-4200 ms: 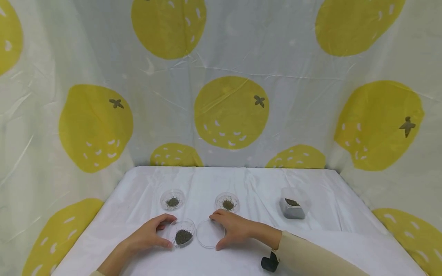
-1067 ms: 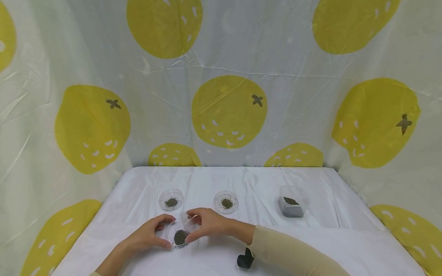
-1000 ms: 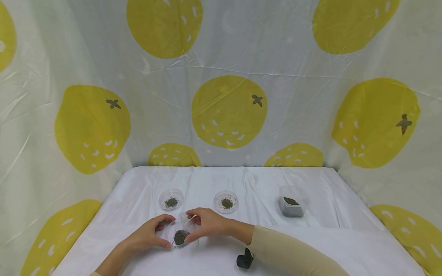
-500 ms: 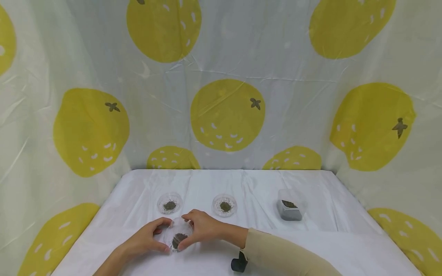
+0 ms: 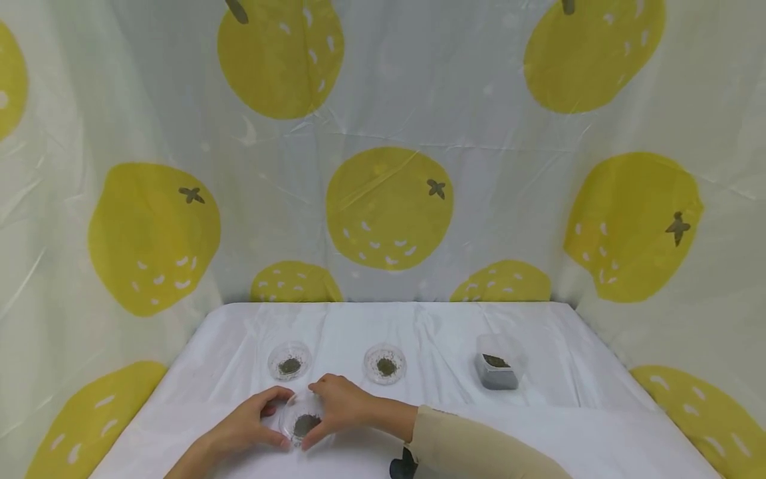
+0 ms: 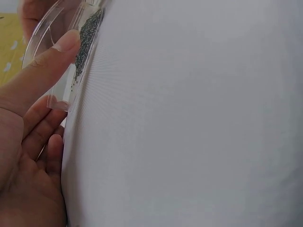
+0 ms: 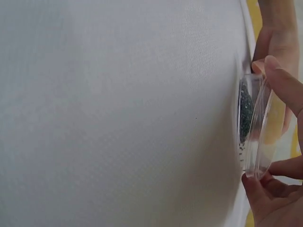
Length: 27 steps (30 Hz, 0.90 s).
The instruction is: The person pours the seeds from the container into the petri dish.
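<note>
A clear round petri dish (image 7: 243, 158) with a heap of dark green-grey granules (image 5: 306, 424) stands on the white cloth near the front. My left hand (image 5: 253, 420) holds this dish by its left side, thumb in front and fingers behind. From the right, my right hand (image 5: 342, 407) grips the clear lid (image 7: 267, 123) by its edge between thumb and fingers. In the right wrist view the lid lies over the dish, a little tilted. Whether it sits fully down all round is hard to tell.
Two more petri dishes, left (image 5: 290, 361) and middle (image 5: 385, 364), hold small dark heaps behind the hands. A clear square tub (image 5: 498, 374) of the dark material stands at right. A black wrist camera (image 5: 404, 464) hangs under the right sleeve. Lemon-print curtains (image 5: 389, 206) enclose the table.
The right hand has brought the lid from the cloth right of the dish leftward, tilted it up, then lowered it over the dish. The left hand has kept its hold. The view has tipped slightly up.
</note>
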Each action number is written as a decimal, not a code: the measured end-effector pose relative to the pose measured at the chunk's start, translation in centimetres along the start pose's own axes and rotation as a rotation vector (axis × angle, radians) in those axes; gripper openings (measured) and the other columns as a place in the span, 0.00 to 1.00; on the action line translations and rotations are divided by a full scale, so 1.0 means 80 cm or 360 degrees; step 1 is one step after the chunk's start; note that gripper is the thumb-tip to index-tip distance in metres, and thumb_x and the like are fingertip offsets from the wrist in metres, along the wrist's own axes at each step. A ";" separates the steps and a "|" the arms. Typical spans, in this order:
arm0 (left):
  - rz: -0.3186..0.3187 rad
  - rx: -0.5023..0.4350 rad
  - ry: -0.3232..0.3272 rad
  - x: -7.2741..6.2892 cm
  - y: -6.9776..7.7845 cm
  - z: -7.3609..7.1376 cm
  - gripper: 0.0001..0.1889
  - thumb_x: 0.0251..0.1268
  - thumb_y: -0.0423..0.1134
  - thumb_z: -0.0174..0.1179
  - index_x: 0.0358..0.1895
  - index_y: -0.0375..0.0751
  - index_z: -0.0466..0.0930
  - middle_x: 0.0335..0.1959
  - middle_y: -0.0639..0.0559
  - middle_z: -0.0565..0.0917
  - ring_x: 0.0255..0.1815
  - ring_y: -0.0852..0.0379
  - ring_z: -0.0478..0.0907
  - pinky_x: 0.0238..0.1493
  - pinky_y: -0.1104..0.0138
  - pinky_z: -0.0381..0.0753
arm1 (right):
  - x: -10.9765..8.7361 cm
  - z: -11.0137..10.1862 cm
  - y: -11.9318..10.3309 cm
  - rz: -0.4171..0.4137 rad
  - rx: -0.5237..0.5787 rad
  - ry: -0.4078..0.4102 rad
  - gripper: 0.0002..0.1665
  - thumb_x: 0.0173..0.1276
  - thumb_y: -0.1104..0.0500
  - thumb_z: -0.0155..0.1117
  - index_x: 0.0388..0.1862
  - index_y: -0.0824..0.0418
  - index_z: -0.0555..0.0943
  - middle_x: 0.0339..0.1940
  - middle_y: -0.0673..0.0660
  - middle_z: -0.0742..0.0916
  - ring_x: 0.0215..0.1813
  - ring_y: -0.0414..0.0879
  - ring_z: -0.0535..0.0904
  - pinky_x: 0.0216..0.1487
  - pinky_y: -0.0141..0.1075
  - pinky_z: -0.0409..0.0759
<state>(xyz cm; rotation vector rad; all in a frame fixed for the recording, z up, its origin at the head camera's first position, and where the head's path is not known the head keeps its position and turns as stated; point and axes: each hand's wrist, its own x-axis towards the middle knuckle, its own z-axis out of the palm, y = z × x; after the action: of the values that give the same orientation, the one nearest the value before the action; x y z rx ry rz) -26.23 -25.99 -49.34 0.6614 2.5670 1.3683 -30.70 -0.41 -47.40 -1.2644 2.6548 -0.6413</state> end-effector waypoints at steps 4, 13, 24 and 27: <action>0.0043 -0.0021 -0.0010 0.003 0.000 0.000 0.39 0.49 0.40 0.82 0.66 0.35 0.75 0.65 0.43 0.77 0.64 0.52 0.73 0.62 0.70 0.74 | 0.000 -0.001 -0.002 -0.0023 -0.0064 0.0012 0.60 0.43 0.33 0.87 0.69 0.66 0.77 0.59 0.53 0.83 0.58 0.40 0.78 0.57 0.30 0.77; -0.0003 -0.0030 -0.0002 0.010 0.003 -0.004 0.40 0.48 0.38 0.82 0.67 0.35 0.74 0.65 0.44 0.77 0.62 0.42 0.72 0.59 0.70 0.74 | 0.004 -0.014 0.000 -0.0130 -0.0190 -0.0025 0.57 0.44 0.41 0.90 0.68 0.67 0.77 0.56 0.54 0.83 0.57 0.38 0.77 0.58 0.25 0.74; 0.0063 0.0023 -0.0012 0.009 0.004 -0.004 0.44 0.49 0.41 0.82 0.71 0.36 0.72 0.69 0.40 0.74 0.63 0.50 0.72 0.60 0.71 0.72 | 0.009 -0.013 0.003 -0.0069 -0.0181 -0.0094 0.58 0.44 0.39 0.89 0.69 0.63 0.75 0.56 0.52 0.78 0.55 0.36 0.75 0.58 0.26 0.74; 0.0078 0.0038 -0.0028 0.010 0.004 -0.006 0.45 0.49 0.42 0.82 0.72 0.38 0.71 0.70 0.41 0.73 0.64 0.54 0.71 0.61 0.72 0.71 | 0.012 -0.013 0.003 -0.0071 -0.0252 -0.0105 0.57 0.44 0.36 0.88 0.68 0.62 0.75 0.54 0.51 0.79 0.53 0.36 0.75 0.56 0.25 0.74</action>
<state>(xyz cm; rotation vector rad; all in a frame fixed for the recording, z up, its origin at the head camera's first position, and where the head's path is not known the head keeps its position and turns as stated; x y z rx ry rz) -27.01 -25.84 -48.72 0.7419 2.5738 1.3419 -31.79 -0.66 -46.49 -1.3632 2.6751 -0.3934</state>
